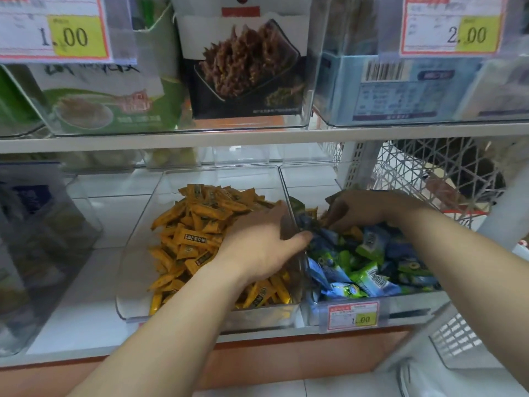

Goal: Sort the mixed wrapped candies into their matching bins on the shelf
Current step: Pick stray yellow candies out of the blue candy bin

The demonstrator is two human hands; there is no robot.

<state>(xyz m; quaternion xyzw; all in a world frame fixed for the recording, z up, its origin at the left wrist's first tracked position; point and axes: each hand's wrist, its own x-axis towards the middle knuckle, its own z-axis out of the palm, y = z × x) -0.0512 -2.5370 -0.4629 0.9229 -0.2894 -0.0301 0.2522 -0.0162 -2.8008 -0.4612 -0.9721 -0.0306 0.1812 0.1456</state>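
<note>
Midway, your open left hand (257, 242) rests on sorted orange candies (194, 224) while your curled right hand (369, 210), grasp unclear, digs for strays (311, 211).

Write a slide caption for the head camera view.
Candy sorting: left hand over the orange candies, right hand among the blue and green candies.

Clear plastic bins (137, 282), glossy candy wrappers (194, 239)

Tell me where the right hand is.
Head view, right of centre: the right hand reaches into the right bin, over its blue and green candies, beside the left hand.
</note>
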